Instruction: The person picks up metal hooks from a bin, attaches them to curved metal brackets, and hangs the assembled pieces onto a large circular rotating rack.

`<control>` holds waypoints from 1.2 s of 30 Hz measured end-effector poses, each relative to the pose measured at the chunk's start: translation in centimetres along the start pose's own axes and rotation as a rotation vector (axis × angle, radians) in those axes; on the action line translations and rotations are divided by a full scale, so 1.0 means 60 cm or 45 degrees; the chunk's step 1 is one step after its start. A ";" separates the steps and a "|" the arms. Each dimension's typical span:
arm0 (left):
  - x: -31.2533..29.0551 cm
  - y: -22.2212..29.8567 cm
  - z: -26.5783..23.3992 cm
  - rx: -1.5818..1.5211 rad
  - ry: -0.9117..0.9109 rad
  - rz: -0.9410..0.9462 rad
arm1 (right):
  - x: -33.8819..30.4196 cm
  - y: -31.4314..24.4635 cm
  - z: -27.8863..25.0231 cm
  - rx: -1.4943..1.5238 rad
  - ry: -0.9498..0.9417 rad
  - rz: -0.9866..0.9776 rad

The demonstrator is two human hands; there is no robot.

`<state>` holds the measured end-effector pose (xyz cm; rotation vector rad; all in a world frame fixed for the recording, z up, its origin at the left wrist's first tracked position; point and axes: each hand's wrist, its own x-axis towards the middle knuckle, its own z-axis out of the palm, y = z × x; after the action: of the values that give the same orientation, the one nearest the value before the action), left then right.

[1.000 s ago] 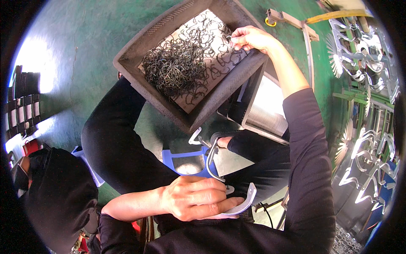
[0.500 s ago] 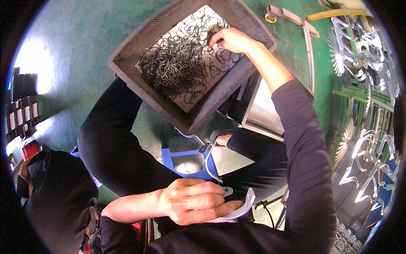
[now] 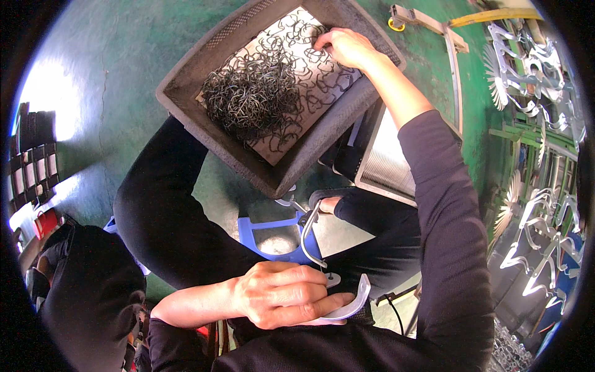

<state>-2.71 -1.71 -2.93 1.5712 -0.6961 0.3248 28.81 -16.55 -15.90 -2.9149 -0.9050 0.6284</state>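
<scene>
My left hand (image 3: 282, 294) lies low in the picture, closed around a curved white metal piece (image 3: 352, 305) with a thin wire loop (image 3: 308, 230) rising from it. My right hand (image 3: 344, 46) reaches far forward into a grey plastic crate (image 3: 211, 59). Its fingers rest among loose small metal rings on a sheet of cardboard (image 3: 322, 84). A dark tangled heap of rings (image 3: 251, 99) fills the crate's middle; whether the fingers pinch one I cannot tell.
A blue plastic stool (image 3: 273, 232) stands between my dark-trousered legs. A ribbed metal box (image 3: 387, 158) sits right of the crate. Shiny ornamental metal parts (image 3: 533, 68) crowd the right side. The floor (image 3: 93, 68) is green. Another person in dark clothes (image 3: 74, 297) is at lower left.
My right hand has slid left and deeper into the crate across the loose rings. The crate sits slightly more to the left in view. My left hand has stayed put.
</scene>
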 end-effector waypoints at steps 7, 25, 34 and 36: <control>-0.002 0.002 0.002 -0.011 0.004 -0.025 | 0.003 -0.013 0.009 0.154 0.060 -0.105; -0.001 0.003 -0.003 -0.020 0.002 0.015 | 0.028 -0.019 0.020 0.319 -0.036 -0.109; -0.004 0.004 -0.005 -0.014 -0.004 0.006 | 0.008 0.004 -0.008 0.174 -0.213 0.022; -0.003 0.003 -0.005 -0.019 -0.005 0.000 | 0.012 -0.003 0.001 0.326 -0.083 0.005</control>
<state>-2.93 -1.39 -2.85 1.5579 -0.7002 0.3162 29.20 -16.00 -16.17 -2.6840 -0.7605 0.7803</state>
